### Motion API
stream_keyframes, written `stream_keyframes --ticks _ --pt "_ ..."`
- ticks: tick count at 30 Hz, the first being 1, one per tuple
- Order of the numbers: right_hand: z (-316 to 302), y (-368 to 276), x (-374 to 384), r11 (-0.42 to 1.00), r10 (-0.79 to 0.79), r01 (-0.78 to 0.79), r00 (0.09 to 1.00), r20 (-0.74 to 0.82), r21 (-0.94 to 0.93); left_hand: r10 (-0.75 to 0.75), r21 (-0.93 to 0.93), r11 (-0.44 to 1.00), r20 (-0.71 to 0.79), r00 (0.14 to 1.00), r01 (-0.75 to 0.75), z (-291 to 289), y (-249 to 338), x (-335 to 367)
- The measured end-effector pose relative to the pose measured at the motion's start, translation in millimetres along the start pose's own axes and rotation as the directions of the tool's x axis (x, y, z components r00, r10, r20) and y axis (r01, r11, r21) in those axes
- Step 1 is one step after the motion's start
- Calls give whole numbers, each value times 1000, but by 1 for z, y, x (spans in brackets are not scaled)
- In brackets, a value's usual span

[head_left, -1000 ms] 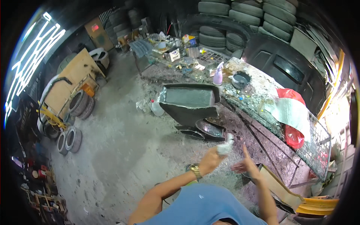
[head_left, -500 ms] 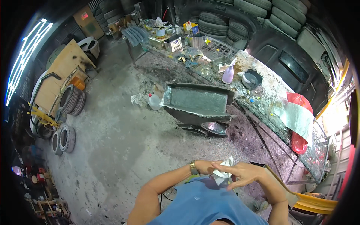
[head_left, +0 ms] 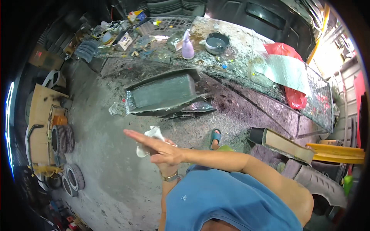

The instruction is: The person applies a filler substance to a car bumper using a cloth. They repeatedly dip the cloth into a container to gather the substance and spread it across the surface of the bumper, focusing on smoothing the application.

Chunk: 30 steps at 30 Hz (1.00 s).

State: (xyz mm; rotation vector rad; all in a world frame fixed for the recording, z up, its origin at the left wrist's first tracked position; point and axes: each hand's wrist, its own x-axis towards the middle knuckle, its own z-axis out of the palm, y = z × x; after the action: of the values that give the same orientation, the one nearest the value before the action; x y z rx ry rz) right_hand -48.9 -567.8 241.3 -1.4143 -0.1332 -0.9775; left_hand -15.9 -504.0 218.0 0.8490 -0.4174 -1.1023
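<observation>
In front of my chest my hands are pressed together around a crumpled white paper towel [head_left: 155, 133]. My right hand [head_left: 169, 153] reaches across from the right, its fingers long and nearly straight, closed against the towel. White towel edges stick out above and below those fingers. My left hand [head_left: 165, 169] comes up from below, a metal watch [head_left: 170, 177] on its wrist. Its fingers are hidden behind the right hand and the towel. Beyond my hands a dark, trough-shaped panel [head_left: 163, 93] with ragged edges lies on top of other dark pieces.
A dirty workbench [head_left: 246, 42] holds a purple spray bottle [head_left: 187, 50], a black basin [head_left: 216, 43] and a red bag [head_left: 296, 99]. Crumpled paper [head_left: 116, 109] lies near the panel. Tyres [head_left: 63, 139] stand at left; car parts [head_left: 320, 183] sit at right. My slipper [head_left: 216, 136] shows below the panel.
The view has turned to the right, so bench and panel sit further left and higher. My joined hands have moved left and forward with the paper towel; my right forearm now stretches across.
</observation>
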Motion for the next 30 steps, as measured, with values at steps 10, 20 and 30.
stream_keyframes --ticks 10,20,30 --pt "-44 -5 -87 562 743 -586 668 -44 584 263 528 838 -169 950 -138 -16 -5 1" --pt "-107 0 -111 614 752 -777 630 195 141 -57 235 971 92 994 34 10 -18 36" --pt "-157 -16 -125 125 370 -419 861 350 899 87 740 -216 664 743 -637 27 -55 41"
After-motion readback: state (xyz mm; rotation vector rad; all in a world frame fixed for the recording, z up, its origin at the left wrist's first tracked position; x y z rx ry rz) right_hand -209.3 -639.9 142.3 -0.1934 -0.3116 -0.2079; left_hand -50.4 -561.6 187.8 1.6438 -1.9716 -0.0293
